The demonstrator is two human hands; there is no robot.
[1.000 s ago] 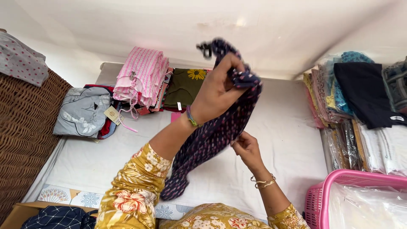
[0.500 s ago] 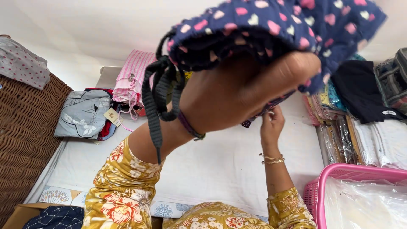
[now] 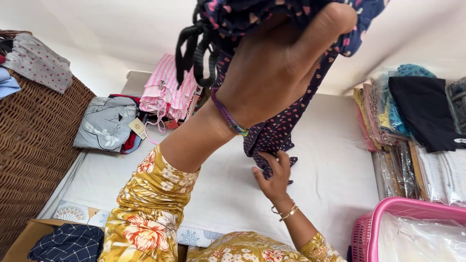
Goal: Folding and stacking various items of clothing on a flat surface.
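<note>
The left hand [image 3: 272,73] fills the top centre of the frame, raised close to the camera, its fingers clamped on the upper end of a navy garment with small pink hearts [image 3: 276,131]. A black drawstring [image 3: 196,53] loops down from the bunched cloth just left of that hand. The garment hangs from the grip down to the white bed [image 3: 330,160] at the middle of the frame. There the right hand [image 3: 274,174] pinches the lower end of the cloth with fingers closed on it, just above the sheet.

At the upper left of centre lies a folded pink striped garment [image 3: 167,90], and beside it a grey folded piece [image 3: 104,121]. A wicker basket [image 3: 29,145] stands at the left edge. A pink plastic basket [image 3: 383,218] sits at the lower right, below a row of packaged clothes [image 3: 412,145].
</note>
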